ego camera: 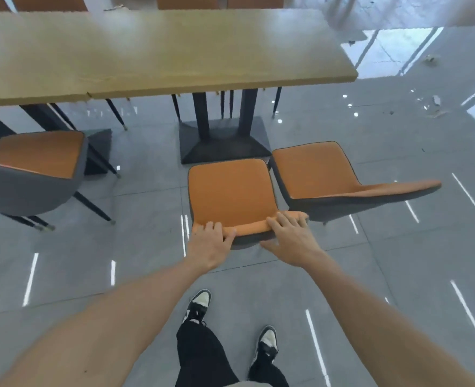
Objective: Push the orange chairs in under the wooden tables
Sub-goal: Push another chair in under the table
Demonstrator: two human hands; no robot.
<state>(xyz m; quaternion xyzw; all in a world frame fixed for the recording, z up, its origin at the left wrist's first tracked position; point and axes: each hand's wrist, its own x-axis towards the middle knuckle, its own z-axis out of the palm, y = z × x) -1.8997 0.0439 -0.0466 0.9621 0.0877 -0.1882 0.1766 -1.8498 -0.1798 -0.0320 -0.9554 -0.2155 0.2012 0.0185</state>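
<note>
Both hands are on the top edge of the middle orange chair [230, 195]. Left hand [210, 248] grips the back w/ fingers curled over the rim & thumb in front. Right hand [292, 237] lies flatter on the rim, fingers close together on top.

The chair sits on the grey floor [136, 247], seat pointing at the wooden table [158, 48], seat front just by the black table base [222, 143]. The seat is not under the tabletop yet.

A 2nd chair [323, 174] stands just to the right, nearly touching, turned a bit sideways. A 3rd chair [32, 166] is well apart on the left. Open floor lies behind.
</note>
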